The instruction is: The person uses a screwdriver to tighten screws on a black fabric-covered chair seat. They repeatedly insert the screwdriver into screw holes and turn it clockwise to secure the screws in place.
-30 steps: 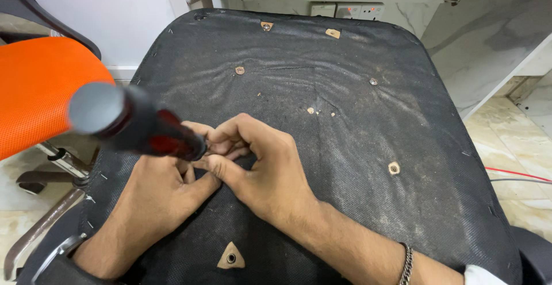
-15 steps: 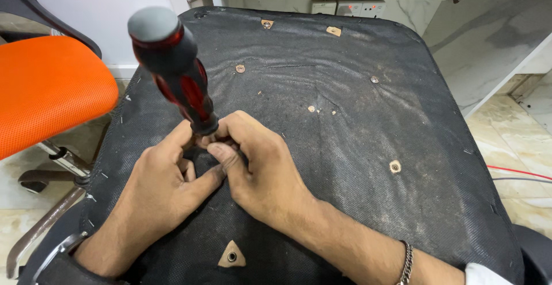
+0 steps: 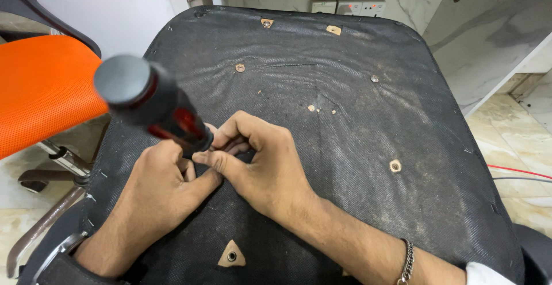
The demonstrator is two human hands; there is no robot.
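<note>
A dusty black fabric-covered chair seat underside fills the view. A screwdriver with a black and red handle stands on it, tilted up and left toward the camera. My left hand wraps the lower end of the tool just below the handle. My right hand comes from the right, its thumb and fingers pinched at the same spot against the left hand. The screwdriver's tip and whatever it touches are hidden by my fingers. A chain bracelet sits on my right wrist.
An orange mesh chair stands at the left with its metal base below. Wall sockets sit behind the seat. The fabric has several small holes and a triangular cutout. A red cable lies on the floor.
The screwdriver handle swung from leaning left to nearly upright, and now leans left toward the camera again. Both hands stayed pinched at its lower end.
</note>
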